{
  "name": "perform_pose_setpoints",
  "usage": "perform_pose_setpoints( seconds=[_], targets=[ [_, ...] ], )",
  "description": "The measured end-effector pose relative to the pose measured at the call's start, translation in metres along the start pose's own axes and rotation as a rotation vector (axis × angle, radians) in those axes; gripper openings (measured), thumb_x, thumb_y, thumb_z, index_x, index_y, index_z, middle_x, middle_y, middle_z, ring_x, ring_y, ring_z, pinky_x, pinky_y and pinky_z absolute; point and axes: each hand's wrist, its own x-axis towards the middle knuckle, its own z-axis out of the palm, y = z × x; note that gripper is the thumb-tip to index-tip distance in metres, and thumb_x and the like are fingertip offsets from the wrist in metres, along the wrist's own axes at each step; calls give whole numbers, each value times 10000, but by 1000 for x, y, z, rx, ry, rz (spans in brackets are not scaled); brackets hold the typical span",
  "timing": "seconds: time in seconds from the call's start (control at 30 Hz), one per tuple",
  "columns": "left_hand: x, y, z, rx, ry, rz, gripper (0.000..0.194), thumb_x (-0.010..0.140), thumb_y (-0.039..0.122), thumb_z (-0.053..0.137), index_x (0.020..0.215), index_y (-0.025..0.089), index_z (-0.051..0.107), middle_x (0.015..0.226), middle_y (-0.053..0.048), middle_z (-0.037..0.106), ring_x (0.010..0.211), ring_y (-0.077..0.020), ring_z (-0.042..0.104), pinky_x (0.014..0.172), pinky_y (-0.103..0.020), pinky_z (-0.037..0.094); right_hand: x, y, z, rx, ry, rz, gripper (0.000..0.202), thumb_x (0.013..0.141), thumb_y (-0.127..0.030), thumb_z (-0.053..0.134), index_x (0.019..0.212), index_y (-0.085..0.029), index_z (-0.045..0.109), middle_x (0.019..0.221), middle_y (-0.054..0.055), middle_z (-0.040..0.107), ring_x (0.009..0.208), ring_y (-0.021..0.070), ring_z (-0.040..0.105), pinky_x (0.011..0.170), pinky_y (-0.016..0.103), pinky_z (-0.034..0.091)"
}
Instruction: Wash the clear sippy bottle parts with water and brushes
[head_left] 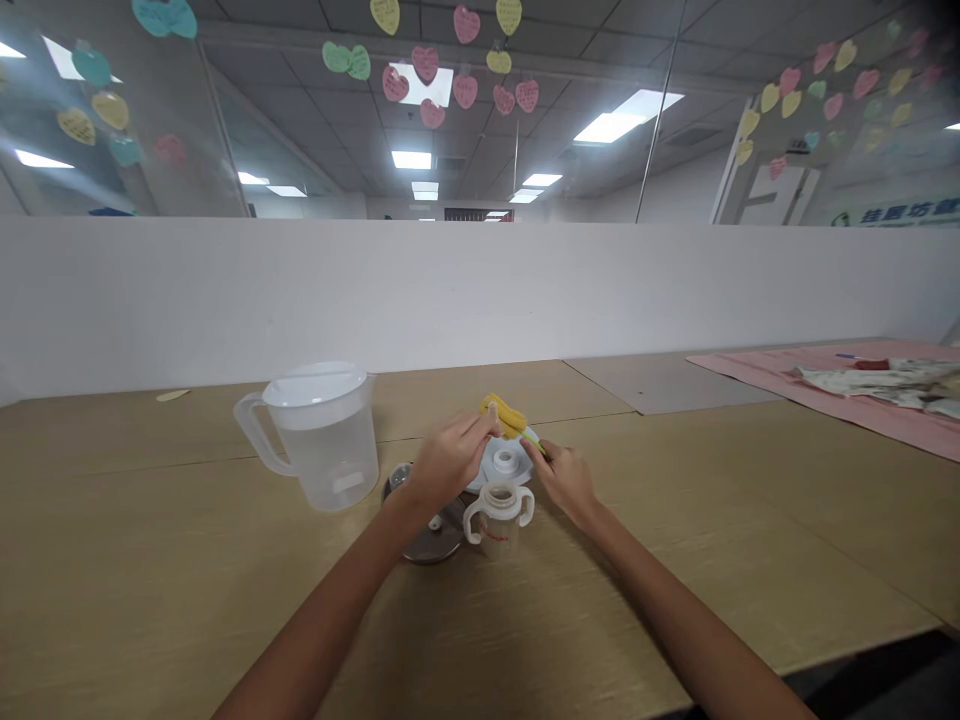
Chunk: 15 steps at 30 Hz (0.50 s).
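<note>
Lidded pitcher (331, 445): we saw it upright on the table (697, 500), handle leftward.
Dark disc (436, 543): it lay partly behind our left wrist.
Left hand (448, 455): our fingers were bunched at the yellow head; we could not tell what they pinched.
Two-handled cup (499, 522): it stood upright, just in front of a white dish (487, 458).
Yellow-headed tool (511, 418): we had it above the dish, its long axis slanting, head pointing far-left, green handle near-right.
Right hand (568, 483): we pinched that handle between thumb and fingers.
Pink cloth (862, 415): it lay well apart, far right.
</note>
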Motion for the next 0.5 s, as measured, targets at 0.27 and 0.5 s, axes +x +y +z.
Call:
perform_pose_setpoints(
  seconds=[0.27,0.5],
  targets=[
    [3,-1,-2,-237,8,-324,186,746,328,604,872,199,558,791,9,629,789,-152,597,751,-272,450,-2,1,1,60,15,-50,646,851,-609,211,585,-150,580,502,43,547,455,98,408,474,224,217],
    [3,-15,4,-444,90,-469,336,679,216,620,978,181,472,881,-24,598,738,-120,598,706,-250,489,-2,3,1,94,41,-48,623,837,-622,234,526,-159,511,452,8,467,427,87,350,473,221,221]
  ],
)
